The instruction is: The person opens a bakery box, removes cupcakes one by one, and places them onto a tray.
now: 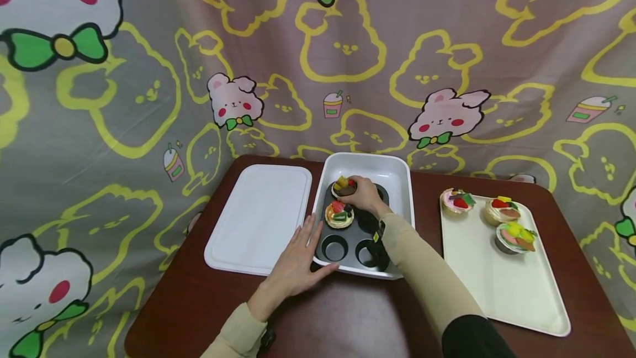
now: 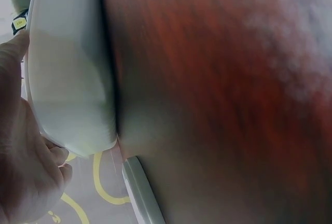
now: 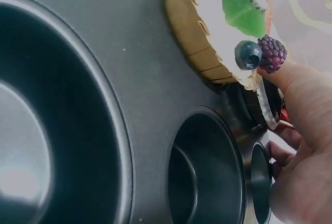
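Observation:
My right hand (image 1: 366,196) pinches a fruit tart (image 1: 343,185) with yellow and brown topping at the back left cup of a dark muffin tin (image 1: 350,241). In the right wrist view this tart's dark cup (image 3: 259,105) is partly hidden behind a second fruit tart (image 3: 199,42). That second tart, topped with kiwi, a blueberry and a blackberry, sits in the cup just in front. The tin lies inside a deep white pan (image 1: 408,209). My left hand (image 1: 297,263) touches the pan's near left rim, fingers straight and thumb spread along the front edge.
A flat white board (image 1: 260,214) lies left of the pan. On the right, a cream tray (image 1: 497,291) bears a pink-topped tart (image 1: 456,202), a white-creamed tart (image 1: 501,211) and a yellow-topped tart (image 1: 515,236). A patterned curtain (image 1: 348,93) hangs behind the brown table (image 1: 348,314).

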`<state>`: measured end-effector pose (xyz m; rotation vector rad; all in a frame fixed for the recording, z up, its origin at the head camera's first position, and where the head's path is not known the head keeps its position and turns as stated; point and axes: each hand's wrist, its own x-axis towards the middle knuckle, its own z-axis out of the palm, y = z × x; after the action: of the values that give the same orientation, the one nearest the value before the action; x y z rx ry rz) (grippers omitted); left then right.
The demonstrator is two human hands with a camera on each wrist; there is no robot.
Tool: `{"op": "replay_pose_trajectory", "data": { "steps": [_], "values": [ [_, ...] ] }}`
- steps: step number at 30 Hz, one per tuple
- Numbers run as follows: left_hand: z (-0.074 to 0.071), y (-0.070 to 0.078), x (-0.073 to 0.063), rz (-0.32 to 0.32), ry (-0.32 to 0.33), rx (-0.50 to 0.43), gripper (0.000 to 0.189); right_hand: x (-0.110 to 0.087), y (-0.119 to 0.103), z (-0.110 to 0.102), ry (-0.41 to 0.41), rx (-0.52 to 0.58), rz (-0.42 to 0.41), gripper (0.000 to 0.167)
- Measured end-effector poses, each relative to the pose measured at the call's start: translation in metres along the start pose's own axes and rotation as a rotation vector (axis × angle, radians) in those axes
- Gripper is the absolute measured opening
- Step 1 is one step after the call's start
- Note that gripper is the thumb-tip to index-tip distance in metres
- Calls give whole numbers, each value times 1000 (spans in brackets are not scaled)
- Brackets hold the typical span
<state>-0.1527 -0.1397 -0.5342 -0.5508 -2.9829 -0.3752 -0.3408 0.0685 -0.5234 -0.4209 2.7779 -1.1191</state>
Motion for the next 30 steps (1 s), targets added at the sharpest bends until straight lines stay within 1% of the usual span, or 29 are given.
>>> {"op": "replay_pose_trajectory", "data": {
  "steps": [8, 13, 16, 19, 23, 25, 30],
  "values": [
    [0, 0, -1, 13, 11, -9, 108, -2, 4, 1, 0, 76, 22, 66],
    [1, -1, -1, 15, 23, -11, 108, -1, 2, -2, 21, 156, 21, 73],
    [1, -1, 0, 12, 20, -13, 108, 1, -1, -5, 33, 205, 2, 74],
    [0, -1, 1, 5, 6, -13, 108, 2, -4, -9, 44, 204, -22, 71],
    [0, 0, 1, -6, -14, -9, 109, 1, -5, -12, 61, 200, -19, 72],
    [0, -1, 1, -3, -11, -7, 109, -1, -5, -13, 65, 210, -13, 74],
    [1, -1, 1, 14, 14, 0, 109, -1, -5, -20, 78, 281, -12, 76]
  ]
}}
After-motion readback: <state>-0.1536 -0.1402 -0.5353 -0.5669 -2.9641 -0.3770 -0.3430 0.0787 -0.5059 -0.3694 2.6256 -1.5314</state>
